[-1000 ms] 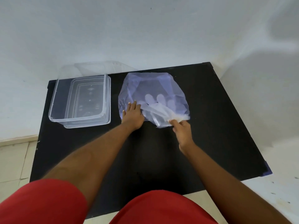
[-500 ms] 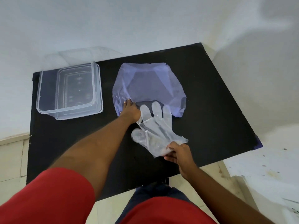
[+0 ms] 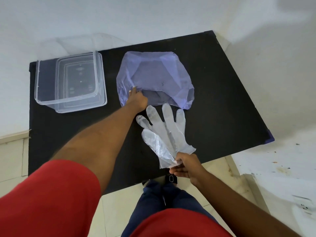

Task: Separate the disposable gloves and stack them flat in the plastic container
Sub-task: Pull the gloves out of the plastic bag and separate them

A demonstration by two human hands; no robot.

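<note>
Bare table (image 3: 222,93) right of the bag (image 3: 153,74); container (image 3: 68,82) occupies the far left.

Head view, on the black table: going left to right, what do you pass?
Plastic container → left hand holding the purple bag's edge → purple bag; nearer, the clear gloves pinched by the right hand.

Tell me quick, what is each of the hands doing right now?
Left hand: closed on the edge of the purple plastic bag, pinning it to the table.
Right hand: closed, pinching the cuff of the clear gloves.
</note>
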